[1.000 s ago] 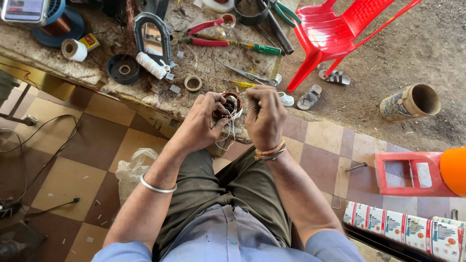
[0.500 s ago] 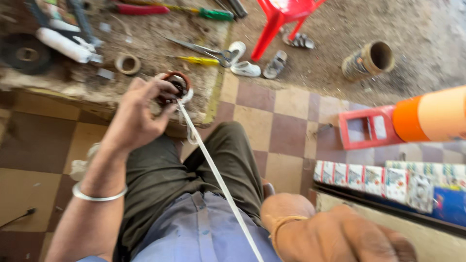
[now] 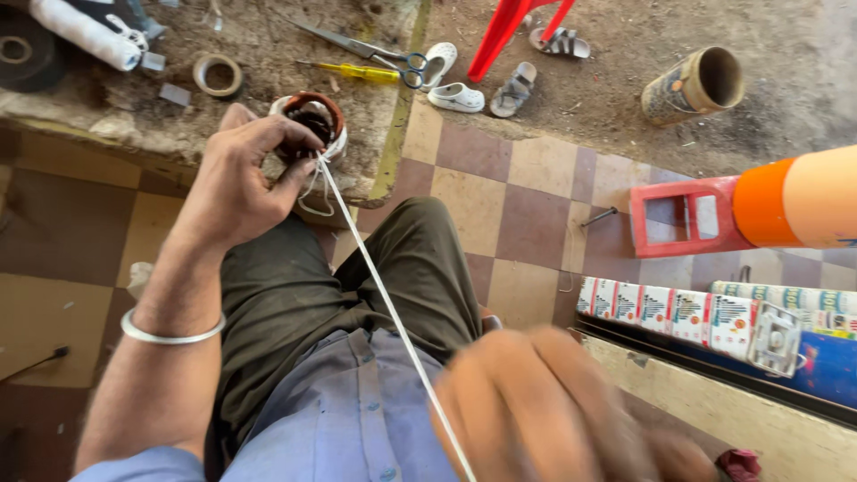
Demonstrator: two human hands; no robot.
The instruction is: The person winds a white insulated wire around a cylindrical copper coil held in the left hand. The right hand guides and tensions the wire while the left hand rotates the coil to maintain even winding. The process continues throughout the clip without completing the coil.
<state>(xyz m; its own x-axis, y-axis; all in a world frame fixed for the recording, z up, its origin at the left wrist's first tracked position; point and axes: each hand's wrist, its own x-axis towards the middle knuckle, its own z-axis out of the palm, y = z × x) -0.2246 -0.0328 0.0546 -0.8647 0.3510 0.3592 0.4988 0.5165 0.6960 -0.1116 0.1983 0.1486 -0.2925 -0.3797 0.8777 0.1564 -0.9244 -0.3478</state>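
My left hand grips a round copper-wound coil with white lacing at the edge of a dirty workbench. A white cord runs taut from the coil down across my lap. My right hand is close to the camera at the bottom and blurred; it holds the near end of the cord, pulled back toward me. A silver bangle sits on my left wrist.
On the bench lie a tape roll, scissors, a yellow-handled screwdriver and a white tube. Sandals, a red chair leg and a cardboard tube are on the ground. A red frame and boxes stand right.
Both hands were together on the coil a second ago. My right hand has since pulled the cord away toward my body, drawing it taut. The view tilted down and right.
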